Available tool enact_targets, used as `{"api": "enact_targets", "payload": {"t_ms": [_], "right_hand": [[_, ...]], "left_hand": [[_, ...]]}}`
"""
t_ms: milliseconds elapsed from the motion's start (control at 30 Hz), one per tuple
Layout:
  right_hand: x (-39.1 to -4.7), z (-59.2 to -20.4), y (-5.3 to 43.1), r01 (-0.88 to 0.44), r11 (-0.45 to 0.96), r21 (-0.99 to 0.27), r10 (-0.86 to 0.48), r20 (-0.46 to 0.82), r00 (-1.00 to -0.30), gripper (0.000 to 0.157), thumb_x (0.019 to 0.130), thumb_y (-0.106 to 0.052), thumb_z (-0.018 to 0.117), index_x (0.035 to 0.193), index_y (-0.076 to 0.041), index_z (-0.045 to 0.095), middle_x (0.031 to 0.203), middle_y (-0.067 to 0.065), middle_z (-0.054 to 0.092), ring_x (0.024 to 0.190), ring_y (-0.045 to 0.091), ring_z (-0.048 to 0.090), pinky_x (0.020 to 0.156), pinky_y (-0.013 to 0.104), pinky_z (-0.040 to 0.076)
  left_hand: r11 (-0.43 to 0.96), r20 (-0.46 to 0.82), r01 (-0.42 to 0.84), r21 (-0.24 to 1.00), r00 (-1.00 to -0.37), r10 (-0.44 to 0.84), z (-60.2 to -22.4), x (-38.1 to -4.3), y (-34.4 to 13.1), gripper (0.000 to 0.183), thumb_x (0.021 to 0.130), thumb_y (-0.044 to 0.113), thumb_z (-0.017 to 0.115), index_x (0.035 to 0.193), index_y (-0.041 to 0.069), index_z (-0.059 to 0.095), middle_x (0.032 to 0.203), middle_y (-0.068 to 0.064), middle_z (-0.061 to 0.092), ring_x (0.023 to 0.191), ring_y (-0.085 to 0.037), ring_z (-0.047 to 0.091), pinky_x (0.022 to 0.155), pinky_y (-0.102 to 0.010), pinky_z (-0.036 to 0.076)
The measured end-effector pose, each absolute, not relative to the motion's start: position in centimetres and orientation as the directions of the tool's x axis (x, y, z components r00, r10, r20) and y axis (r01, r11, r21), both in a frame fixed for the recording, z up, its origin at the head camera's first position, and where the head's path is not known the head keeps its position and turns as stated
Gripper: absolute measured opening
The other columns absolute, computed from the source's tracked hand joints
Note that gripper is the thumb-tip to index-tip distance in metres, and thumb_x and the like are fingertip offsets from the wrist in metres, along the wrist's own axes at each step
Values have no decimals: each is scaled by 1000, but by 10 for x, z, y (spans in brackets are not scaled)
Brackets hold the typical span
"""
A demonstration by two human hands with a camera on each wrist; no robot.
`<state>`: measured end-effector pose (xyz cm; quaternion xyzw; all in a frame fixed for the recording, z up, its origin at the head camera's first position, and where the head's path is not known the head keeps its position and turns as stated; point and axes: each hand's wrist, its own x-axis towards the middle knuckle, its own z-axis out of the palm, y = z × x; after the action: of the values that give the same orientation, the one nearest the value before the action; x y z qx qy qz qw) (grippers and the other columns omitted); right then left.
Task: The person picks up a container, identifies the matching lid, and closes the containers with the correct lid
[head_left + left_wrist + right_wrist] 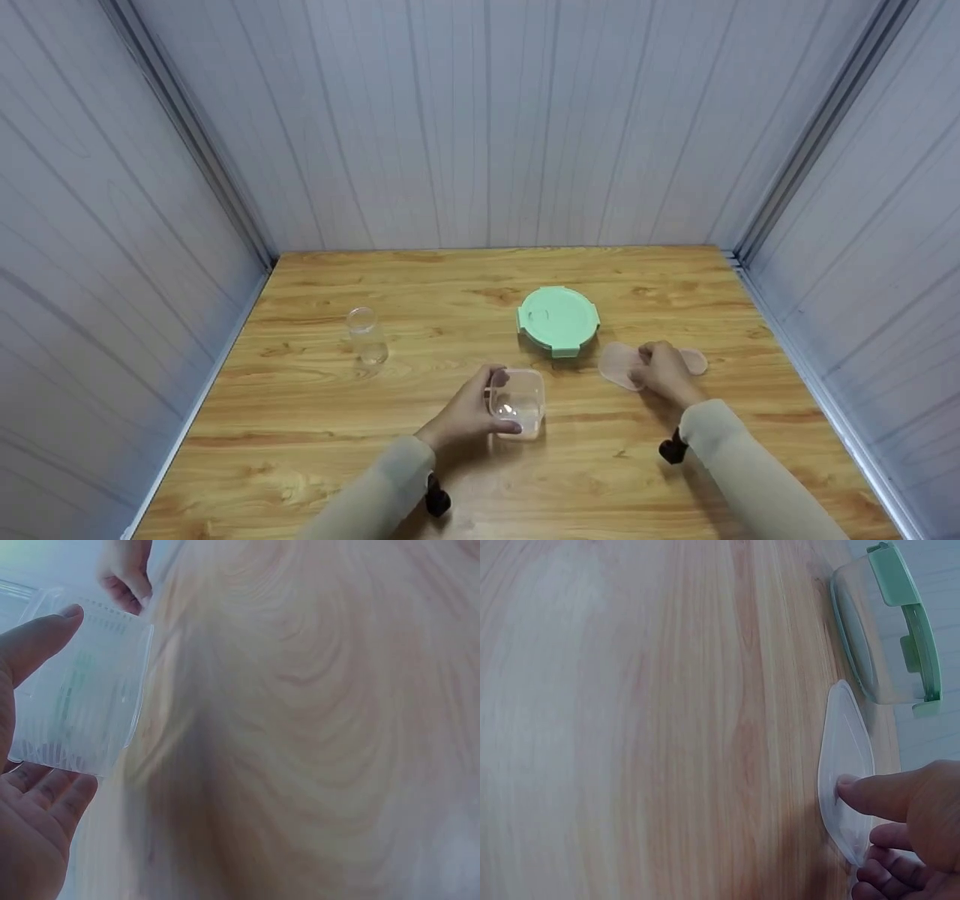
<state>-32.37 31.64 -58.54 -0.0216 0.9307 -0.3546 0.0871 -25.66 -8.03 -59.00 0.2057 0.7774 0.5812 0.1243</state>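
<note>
My left hand [466, 411] grips a clear square plastic container [527, 409] by its left side, thumb on one side and fingers on the other. In the left wrist view, the container's [90, 690] ribbed walls show between thumb and fingers. Farther right, my right hand [666, 373] pinches a translucent plastic lid [616, 363] lying at the table surface. The right wrist view shows the thumb on the lid's [844, 742] face and the other fingers curled at its lower edge. Another translucent flat piece [696, 361] pokes out right of this hand, partly hidden by it.
A round clear container with a mint-green clip lid [559, 321] stands behind the translucent lid. Toward the left stands a clear drinking glass [369, 341]. Pale panel walls [487, 135] enclose the wooden table [300, 465] at the back and sides.
</note>
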Motion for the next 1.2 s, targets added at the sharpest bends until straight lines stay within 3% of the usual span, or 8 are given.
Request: {"api": "enact_targets", "payload": {"t_ms": [600, 900, 1200], "right_hand": [[-324, -588, 316, 55, 739, -671, -81, -170, -982, 59, 98, -5, 75, 144, 23, 52, 144, 44, 57, 138, 55, 56, 112, 62, 53], [-324, -585, 317, 24, 745, -666, -102, -149, -984, 56, 97, -4, 74, 142, 23, 53, 143, 44, 58, 136, 57, 57, 110, 62, 54], [-324, -581, 315, 2, 758, -652, -113, -135, -984, 60, 96, -3, 73, 145, 23, 51, 144, 45, 57, 136, 55, 58, 106, 58, 57]], "left_hand": [[257, 15, 154, 954, -880, 475, -600, -246, -73, 93, 75, 10, 99, 152, 10, 46, 156, -22, 55, 144, -42, 55, 124, -55, 45], [268, 28, 169, 949, -886, 462, -604, -246, -71, 89, 75, 13, 100, 148, 7, 49, 154, -20, 56, 140, -36, 59, 119, -50, 51], [295, 23, 176, 939, -889, 458, -604, -248, -71, 84, 76, 14, 100, 144, 7, 50, 156, -21, 58, 147, -38, 54, 126, -52, 43]]}}
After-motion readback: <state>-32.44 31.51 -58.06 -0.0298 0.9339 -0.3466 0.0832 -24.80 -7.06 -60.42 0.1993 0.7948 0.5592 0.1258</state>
